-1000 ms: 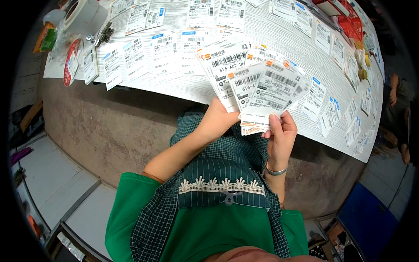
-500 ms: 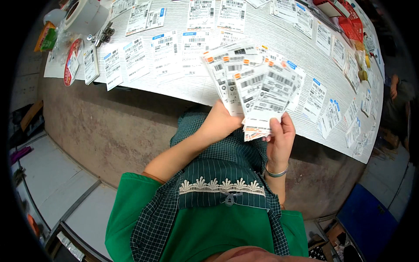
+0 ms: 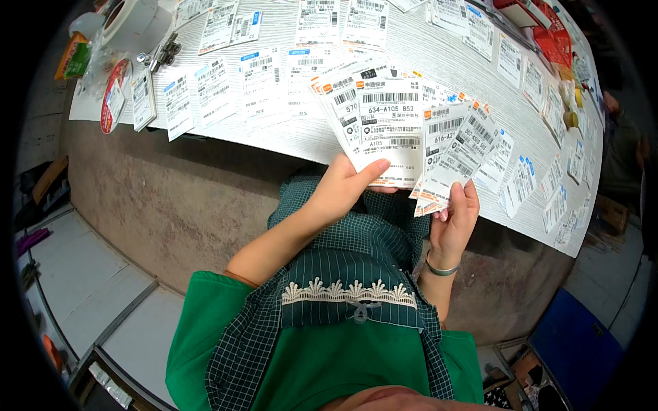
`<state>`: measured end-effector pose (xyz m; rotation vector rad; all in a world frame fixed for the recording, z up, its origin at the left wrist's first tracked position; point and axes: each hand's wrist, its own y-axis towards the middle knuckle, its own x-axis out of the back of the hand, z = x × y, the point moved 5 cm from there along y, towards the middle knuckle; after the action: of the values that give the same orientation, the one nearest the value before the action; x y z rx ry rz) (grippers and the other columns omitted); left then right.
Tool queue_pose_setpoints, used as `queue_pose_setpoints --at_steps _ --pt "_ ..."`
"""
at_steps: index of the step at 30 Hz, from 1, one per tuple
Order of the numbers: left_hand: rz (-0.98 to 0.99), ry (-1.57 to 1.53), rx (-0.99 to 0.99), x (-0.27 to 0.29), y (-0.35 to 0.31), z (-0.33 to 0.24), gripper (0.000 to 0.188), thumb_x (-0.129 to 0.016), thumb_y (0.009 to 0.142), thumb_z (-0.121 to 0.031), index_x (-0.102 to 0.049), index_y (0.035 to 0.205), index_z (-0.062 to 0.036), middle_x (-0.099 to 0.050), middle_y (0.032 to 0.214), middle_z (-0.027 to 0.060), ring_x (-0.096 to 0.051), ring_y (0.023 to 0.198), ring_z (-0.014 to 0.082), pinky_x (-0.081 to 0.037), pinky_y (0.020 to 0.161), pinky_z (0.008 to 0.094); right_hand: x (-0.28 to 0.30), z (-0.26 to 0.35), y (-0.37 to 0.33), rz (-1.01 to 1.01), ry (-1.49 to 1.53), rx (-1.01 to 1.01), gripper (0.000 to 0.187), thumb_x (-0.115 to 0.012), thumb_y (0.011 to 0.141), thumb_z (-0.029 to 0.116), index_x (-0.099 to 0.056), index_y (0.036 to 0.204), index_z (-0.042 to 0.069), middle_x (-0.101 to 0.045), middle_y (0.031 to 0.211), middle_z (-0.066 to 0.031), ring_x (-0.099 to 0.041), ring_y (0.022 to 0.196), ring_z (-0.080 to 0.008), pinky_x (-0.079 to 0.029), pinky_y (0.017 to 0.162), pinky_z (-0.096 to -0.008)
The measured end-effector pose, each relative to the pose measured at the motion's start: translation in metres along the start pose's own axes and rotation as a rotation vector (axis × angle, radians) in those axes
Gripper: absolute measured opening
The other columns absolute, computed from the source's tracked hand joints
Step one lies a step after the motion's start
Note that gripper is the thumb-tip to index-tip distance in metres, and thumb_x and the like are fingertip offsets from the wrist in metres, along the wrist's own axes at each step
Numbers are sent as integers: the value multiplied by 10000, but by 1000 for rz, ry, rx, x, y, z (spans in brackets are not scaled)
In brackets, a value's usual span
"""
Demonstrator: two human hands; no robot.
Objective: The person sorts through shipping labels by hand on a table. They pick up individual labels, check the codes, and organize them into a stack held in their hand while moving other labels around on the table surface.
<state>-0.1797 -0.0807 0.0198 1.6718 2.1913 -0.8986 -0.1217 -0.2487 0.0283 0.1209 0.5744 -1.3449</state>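
Head view. The left hand (image 3: 346,185) grips the left fan of labels (image 3: 391,154), thumb flat on the front face. The right hand (image 3: 454,226) grips the right fan of labels (image 3: 456,154), pinching its lower end between thumb and fingers. Both fans are held over the middle of the near edge of the desk (image 3: 274,147), overlapping where they meet.

Each front label is a white paper rectangle with an orange mark in the upper corner, a black barcode, bold characters and finer lines of text. Along the near edge lie further labels (image 3: 212,85), several with blue headers. The desk has a white, grey-streaked surface. Near its left corner are a white paper roll (image 3: 130,27), a metal clip (image 3: 163,53) and a red-rimmed oval piece (image 3: 113,103). A red perforated basket (image 3: 552,44) stands toward the far right.

The rear labels are largely covered, and most of the left fingers are hidden behind the paper. The picture's upper limit cuts off the far edge; the small items along the right edge are hard to distinguish.
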Motion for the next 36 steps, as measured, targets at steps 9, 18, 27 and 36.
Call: queue_pose_setpoints --at_steps 9,18,27,36 --pt "-164 -78 -139 21 3 -17 286 -520 855 -55 -477 1092 100 -581 1018 166 -614 847 209 -552 681 303 12 13 0 -73 68 108 246 -454 892 89 -472 1105 -33 -574 757 -32 -364 421 -5 -308 362 -146" --pt "-352 9 -426 91 -12 -71 365 -451 890 -82 -365 1219 51 -531 1103 175 -607 898 226 -562 696 329 48 59 -14 -62 -1051 504 61 -557 798 5 -556 855 -17 -547 761 -65 -479 640 -129 -405 569 -244" --pt "-399 -109 -339 61 -15 -22 426 -427 898 -121 -273 1261 40 -469 1134 166 -557 962 240 -528 747 382 -21 33 0 430 -1690 846 190 -582 637 27 -569 825 54 -550 763 -43 -544 745 -198 -454 651 -303" --pt "-270 -152 -323 37 -13 -22 523 -467 866 -133 -212 1289 42 -450 1188 269 -491 1068 276 -438 876 361 -37 30 2 541 -1644 796 207 -564 666 62 -569 873 54 -542 795 -39 -531 758 -195 -451 694 -305"
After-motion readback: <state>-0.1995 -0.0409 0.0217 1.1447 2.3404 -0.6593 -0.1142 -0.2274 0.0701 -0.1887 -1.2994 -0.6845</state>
